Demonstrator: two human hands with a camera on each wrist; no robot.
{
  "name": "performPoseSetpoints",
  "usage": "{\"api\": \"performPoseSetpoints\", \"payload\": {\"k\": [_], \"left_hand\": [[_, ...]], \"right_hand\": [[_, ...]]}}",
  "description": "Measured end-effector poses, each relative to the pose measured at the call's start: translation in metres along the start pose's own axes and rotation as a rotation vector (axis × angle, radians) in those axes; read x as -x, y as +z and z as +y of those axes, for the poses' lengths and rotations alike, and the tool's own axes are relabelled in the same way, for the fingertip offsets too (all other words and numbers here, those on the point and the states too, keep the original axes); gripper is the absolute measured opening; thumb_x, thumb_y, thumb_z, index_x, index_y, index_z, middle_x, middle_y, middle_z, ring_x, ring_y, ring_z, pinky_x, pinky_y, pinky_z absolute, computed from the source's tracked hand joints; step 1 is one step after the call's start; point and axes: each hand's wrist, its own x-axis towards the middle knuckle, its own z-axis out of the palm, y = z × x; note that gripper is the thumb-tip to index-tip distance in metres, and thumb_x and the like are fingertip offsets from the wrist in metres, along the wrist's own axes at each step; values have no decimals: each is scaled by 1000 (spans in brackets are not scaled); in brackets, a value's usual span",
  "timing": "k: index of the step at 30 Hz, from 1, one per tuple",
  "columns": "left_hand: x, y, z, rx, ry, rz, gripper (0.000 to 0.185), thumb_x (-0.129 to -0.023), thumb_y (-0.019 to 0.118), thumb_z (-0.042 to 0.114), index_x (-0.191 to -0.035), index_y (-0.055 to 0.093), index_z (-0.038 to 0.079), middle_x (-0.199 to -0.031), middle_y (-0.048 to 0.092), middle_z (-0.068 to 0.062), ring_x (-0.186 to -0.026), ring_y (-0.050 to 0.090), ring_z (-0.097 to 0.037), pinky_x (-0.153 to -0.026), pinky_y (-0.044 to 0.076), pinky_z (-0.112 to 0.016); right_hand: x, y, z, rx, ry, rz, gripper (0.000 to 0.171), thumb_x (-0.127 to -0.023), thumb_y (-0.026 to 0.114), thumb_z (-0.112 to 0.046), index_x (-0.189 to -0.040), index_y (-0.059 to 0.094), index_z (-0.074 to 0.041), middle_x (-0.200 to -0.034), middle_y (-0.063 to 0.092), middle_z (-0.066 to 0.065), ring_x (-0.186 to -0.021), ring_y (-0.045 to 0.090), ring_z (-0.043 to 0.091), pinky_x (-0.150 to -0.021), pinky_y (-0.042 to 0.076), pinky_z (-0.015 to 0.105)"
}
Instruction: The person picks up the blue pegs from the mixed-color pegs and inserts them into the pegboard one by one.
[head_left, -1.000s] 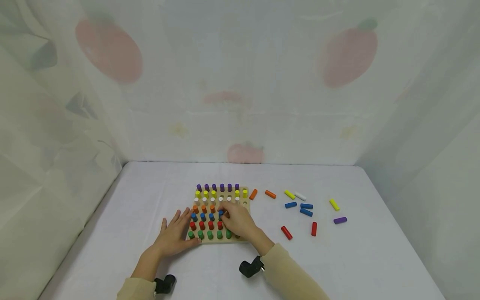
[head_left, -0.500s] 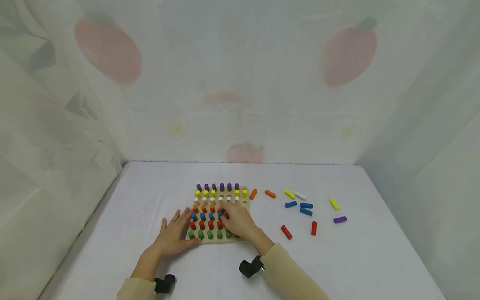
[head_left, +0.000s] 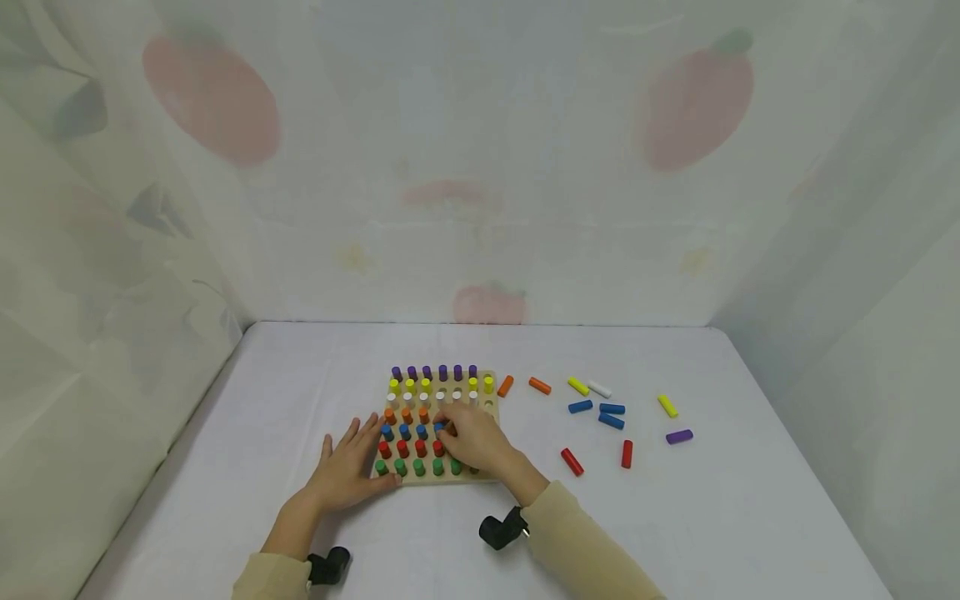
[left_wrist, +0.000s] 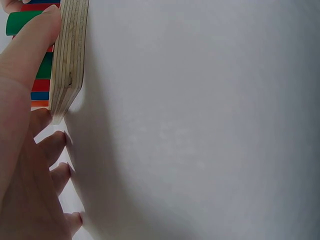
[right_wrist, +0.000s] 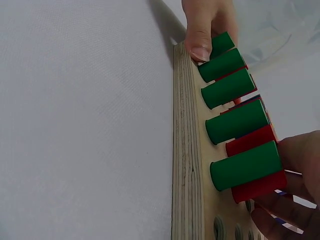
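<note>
Here, lays the left hand with straight, spread fingers along the left edge of the wooden pegboard, resting the thumb beside green pegs. Pinches a blue peg, fourth from left in the board's blue row, with the right hand. Farther right, has loose pegs scattered on the white cloth, with an orange peg just beside the board.

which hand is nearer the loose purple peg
Right. The right hand is over the pegboard, left of the loose purple peg; the left hand is farther off, at the pegboard's near left corner.
</note>
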Motion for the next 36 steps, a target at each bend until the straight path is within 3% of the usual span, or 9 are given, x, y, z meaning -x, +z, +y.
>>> {"api": "performPoseSetpoints", "payload": {"k": [20,29,36], "left_hand": [[1,-2,1,12,11,8,99,-68,67,64,-143,32,10,-149,29,-13,-136,20,-43,-99,5,-73],[-1,1,-1,6,10,5,99,-68,67,65,-143,33,10,-149,29,-13,-136,19,-43,-99,4,-73],[0,2,-2,10,17,28,100,-67,68,64,-143,33,11,-148,30,-14,-136,20,-44,-99,5,-73]], "right_hand": [[3,-2,-1,-22,-30,-2,18,-90,59,-22,-106,65,-16,-87,61,-7,-68,50,-1,-55,43,11],[5,-6,-4,-37,-29,25,17,-91,57,-23,-106,64,-18,-96,64,-7,-79,59,0,-62,47,12],[11,-18,-11,-51,17,68,22,-92,55,-26,-111,63,-18,-101,63,-7,-84,58,4,-69,49,16]]}}
